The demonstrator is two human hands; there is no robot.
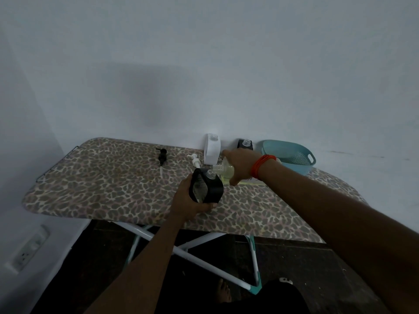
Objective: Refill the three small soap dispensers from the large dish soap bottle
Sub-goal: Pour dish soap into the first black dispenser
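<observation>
My left hand (188,200) grips a black soap dispenser (205,189) with its pump off, tilted above the ironing board (108,184). My right hand (240,166) holds the large clear dish soap bottle (223,171) tipped sideways, its neck at the black dispenser's open mouth. A white dispenser (212,148) stands open against the wall. A second black dispenser (245,144) stands to its right, partly behind my right hand. A white pump (196,161) and a black pump (162,156) lie on the board.
A blue colander basket (294,155) sits at the board's far right by the wall. The board has a leopard-print cover and white crossed legs (199,257) below. A wall socket (29,250) is low on the left. A bare foot (223,291) shows on the dark floor.
</observation>
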